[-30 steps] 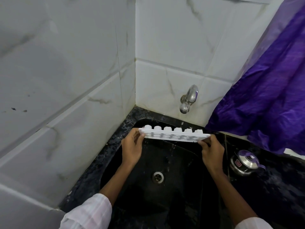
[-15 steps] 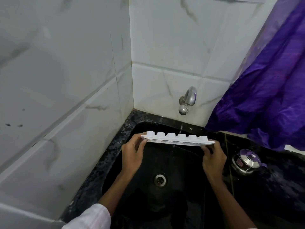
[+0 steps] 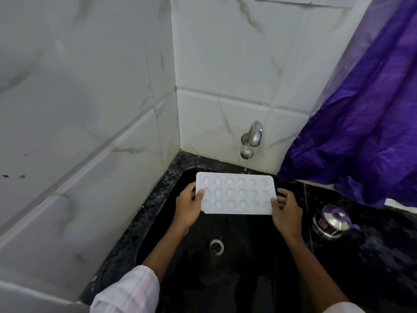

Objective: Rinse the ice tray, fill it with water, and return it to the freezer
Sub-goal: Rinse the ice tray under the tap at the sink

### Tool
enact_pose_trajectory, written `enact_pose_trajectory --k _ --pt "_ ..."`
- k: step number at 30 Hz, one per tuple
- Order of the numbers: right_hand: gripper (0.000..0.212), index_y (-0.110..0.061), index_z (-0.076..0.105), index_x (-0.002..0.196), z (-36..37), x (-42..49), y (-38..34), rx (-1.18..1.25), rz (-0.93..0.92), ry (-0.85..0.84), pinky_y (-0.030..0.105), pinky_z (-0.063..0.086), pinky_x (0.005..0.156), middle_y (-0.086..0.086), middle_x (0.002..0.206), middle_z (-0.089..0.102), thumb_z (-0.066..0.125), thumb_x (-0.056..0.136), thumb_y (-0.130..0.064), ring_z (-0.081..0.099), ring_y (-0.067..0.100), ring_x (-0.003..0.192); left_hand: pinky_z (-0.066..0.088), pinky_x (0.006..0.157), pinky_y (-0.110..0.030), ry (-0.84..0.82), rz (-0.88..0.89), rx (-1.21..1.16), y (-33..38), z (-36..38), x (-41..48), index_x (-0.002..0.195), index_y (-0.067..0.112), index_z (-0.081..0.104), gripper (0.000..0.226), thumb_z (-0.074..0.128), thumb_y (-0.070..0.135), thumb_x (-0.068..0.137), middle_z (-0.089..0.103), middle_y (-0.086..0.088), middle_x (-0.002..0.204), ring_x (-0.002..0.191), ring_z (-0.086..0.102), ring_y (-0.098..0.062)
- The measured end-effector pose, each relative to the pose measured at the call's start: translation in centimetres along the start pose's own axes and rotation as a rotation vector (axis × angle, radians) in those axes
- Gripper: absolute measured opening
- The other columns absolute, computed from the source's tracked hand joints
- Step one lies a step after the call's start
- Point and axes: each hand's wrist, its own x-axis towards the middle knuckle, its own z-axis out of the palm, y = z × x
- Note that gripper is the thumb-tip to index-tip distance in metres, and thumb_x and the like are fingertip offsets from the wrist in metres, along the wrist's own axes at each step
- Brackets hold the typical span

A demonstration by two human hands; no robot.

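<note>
Tray point(image 3: 235, 194) held over the sink point(image 3: 248, 274), cups facing up.
I see it spanning between both hands: the left hand point(image 3: 188, 208) pinches its left edge, the right hand point(image 3: 286, 211) its right edge, thumbs on top, fingers point(image 3: 284, 193) curled round the edges, below the tap point(image 3: 253, 136).

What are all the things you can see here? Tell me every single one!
tray: one, white, held over the sink below the tap, cups facing up
tap: one, silver, back wall
sink: one, black, in the corner
drain: one, silver, sink floor
pot: one, steel with lid, on the counter
counter: one, black, right of the sink
curtain: one, purple, upper right
tiles: many, white, left and back walls
sleeves: two, whitish, bottom edge
left hand: one, grips the tray's left end
right hand: one, grips the tray's right end
</note>
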Motion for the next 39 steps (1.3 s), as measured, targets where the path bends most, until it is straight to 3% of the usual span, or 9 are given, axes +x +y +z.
enact_pose_trajectory --k 4,8,11,14,22,26,31,35,39 --pt "0.036 -0.013 0.053 0.129 -0.3 1.6 -1.0 -0.100 -0.133 -0.042 0.030 0.041 0.094 0.006 0.128 0.057 0.055 0.093 -0.012 0.052 0.020 0.114 0.062 0.080 -0.045 0.040 -0.111 -0.085 1.1 1.8 0.3 0.123 0.017 0.066 0.025 0.054 0.020 0.101 0.074 -0.005 0.106 0.093 0.072 -0.019" --pt "0.028 -0.017 0.055 0.124 -0.2 3.8 -1.7 -0.225 -0.352 -0.134 0.038 0.031 0.111 0.004 0.143 0.042 0.054 0.096 -0.018 0.036 0.024 0.134 0.059 0.064 -0.030 0.071 -0.145 -0.129 2.3 3.0 0.3 0.122 0.014 0.066 0.024 0.052 0.018 0.103 0.074 -0.008 0.106 0.093 0.073 -0.020" --pt "0.026 -0.022 0.059 0.122 0.1 5.5 -2.2 -0.375 -0.494 -0.242 0.057 0.021 0.116 0.006 0.152 0.030 0.053 0.097 -0.024 0.023 0.028 0.142 0.062 0.069 -0.034 0.091 -0.151 -0.139 2.8 3.6 0.4 0.120 0.014 0.067 0.024 0.051 0.017 0.103 0.074 -0.007 0.107 0.094 0.073 -0.020" --pt "0.028 -0.027 0.060 0.125 0.7 6.6 -3.0 -0.501 -0.515 -0.368 0.062 0.005 0.117 0.008 0.156 0.020 0.048 0.100 -0.027 0.011 0.032 0.147 0.062 0.072 -0.036 0.113 -0.153 -0.136 2.9 3.7 0.5 0.120 0.012 0.067 0.024 0.051 0.018 0.103 0.074 -0.007 0.106 0.093 0.073 -0.020" --pt "0.029 -0.035 0.064 0.118 2.2 7.0 -4.0 -0.484 -0.567 -0.452 0.062 0.013 0.116 0.006 0.157 0.020 0.044 0.101 -0.025 0.009 0.032 0.148 0.060 0.086 -0.049 0.125 -0.142 -0.121 3.0 3.0 0.6 0.116 0.020 0.068 0.022 0.050 0.017 0.103 0.074 -0.004 0.108 0.096 0.073 -0.019" --pt "0.030 -0.034 0.064 0.120 2.7 7.2 -4.3 -0.548 -0.558 -0.442 0.059 0.015 0.115 0.007 0.157 0.020 0.040 0.103 -0.028 0.012 0.028 0.147 0.061 0.086 -0.047 0.101 -0.136 -0.131 3.3 2.6 1.1 0.119 0.019 0.068 0.024 0.050 0.017 0.104 0.075 -0.003 0.108 0.095 0.073 -0.018" --pt "0.031 -0.032 0.067 0.118 2.6 6.9 -4.4 -0.515 -0.522 -0.429 0.055 0.010 0.117 0.008 0.157 0.023 0.041 0.103 -0.024 0.019 0.027 0.145 0.061 0.084 -0.046 0.067 -0.125 -0.151 3.0 2.0 1.8 0.114 0.022 0.069 0.022 0.050 0.017 0.103 0.076 -0.002 0.105 0.094 0.074 -0.017" --pt "0.029 -0.033 0.068 0.118 3.2 6.4 -4.4 -0.549 -0.584 -0.361 0.058 0.017 0.113 0.009 0.152 0.034 0.046 0.101 -0.025 0.031 0.028 0.140 0.062 0.081 -0.049 0.056 -0.134 -0.165 2.9 1.5 2.0 0.105 0.029 0.068 0.022 0.050 0.017 0.103 0.076 -0.002 0.101 0.091 0.074 -0.019" --pt "0.032 -0.034 0.064 0.123 3.7 6.1 -4.6 -0.611 -0.567 -0.355 0.054 0.015 0.114 0.007 0.153 0.033 0.041 0.103 -0.028 0.030 0.024 0.140 0.061 0.080 -0.051 0.036 -0.139 -0.165 2.9 0.9 2.2 0.105 0.028 0.067 0.021 0.050 0.017 0.103 0.075 -0.004 0.102 0.092 0.074 -0.021"
